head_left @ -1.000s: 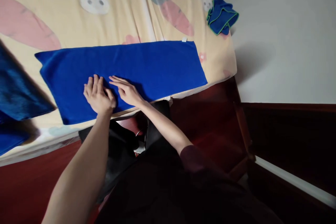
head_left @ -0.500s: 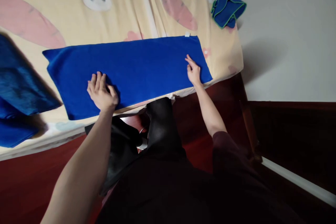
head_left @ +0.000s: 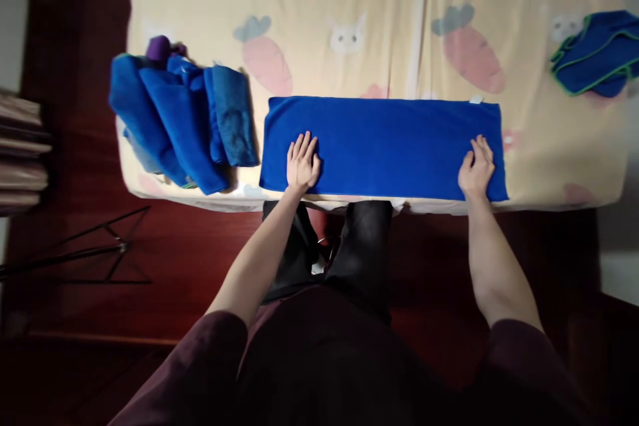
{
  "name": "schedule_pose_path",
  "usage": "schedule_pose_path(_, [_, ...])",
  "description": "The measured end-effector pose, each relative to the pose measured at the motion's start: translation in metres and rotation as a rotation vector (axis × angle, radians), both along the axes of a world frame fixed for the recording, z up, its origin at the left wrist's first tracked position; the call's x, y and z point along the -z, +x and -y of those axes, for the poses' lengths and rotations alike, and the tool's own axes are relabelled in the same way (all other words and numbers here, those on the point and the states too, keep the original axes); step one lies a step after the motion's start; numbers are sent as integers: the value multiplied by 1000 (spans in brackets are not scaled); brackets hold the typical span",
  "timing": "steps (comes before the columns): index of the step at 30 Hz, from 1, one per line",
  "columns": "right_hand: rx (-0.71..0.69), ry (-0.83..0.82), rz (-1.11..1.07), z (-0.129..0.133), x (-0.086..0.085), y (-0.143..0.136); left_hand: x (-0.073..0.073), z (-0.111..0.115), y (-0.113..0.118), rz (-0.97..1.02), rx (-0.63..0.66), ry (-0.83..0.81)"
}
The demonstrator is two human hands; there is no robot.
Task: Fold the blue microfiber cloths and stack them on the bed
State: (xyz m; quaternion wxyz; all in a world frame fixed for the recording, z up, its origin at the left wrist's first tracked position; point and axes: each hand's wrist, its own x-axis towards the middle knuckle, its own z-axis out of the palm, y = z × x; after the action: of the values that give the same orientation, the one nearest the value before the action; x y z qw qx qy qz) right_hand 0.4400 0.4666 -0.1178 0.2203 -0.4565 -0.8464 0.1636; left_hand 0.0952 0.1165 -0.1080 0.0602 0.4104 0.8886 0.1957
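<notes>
A blue cloth (head_left: pixel 384 146) lies flat as a long rectangle along the near edge of the bed, with a small white tag at its upper right edge. My left hand (head_left: pixel 302 163) rests on the cloth's left part, palm down with fingers spread. On the cloth's right end lies my right hand (head_left: pixel 477 168), palm down, its fingers extended and the thumb apart. Neither hand grips anything.
A pile of blue cloths (head_left: pixel 174 120) with a purple piece sits at the bed's left. Another blue cloth with green edging (head_left: pixel 596 53) lies crumpled at the right. The bedsheet (head_left: pixel 309 20) shows carrots and rabbits. A black tripod stand (head_left: pixel 121 247) is on the floor at left.
The view has swung left, showing the whole cloth pile and the stand. My left hand sits nearer the cloth's left end, my right hand nearer its right end. The left end looks straighter.
</notes>
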Motion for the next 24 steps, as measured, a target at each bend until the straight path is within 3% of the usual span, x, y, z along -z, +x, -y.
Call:
schedule_pose_path(7, [5, 87, -51, 2, 5, 0, -2, 42, -52, -15, -154, -4])
schedule_pose_path(13, [38, 94, -73, 4, 3, -4, -8, 48, -52, -35, -127, -5])
schedule_pose_path(17, [38, 104, -82, 3, 3, -5, -23, 36, -75, -104, -92, -16])
schedule_pose_path(21, [53, 124, -80, 3, 4, -4, -40, 5, -138, -87, -178, -14])
schedule_pose_path(24, [71, 131, -77, 4, 3, -5, -48, -15, -181, 84, -126, -107])
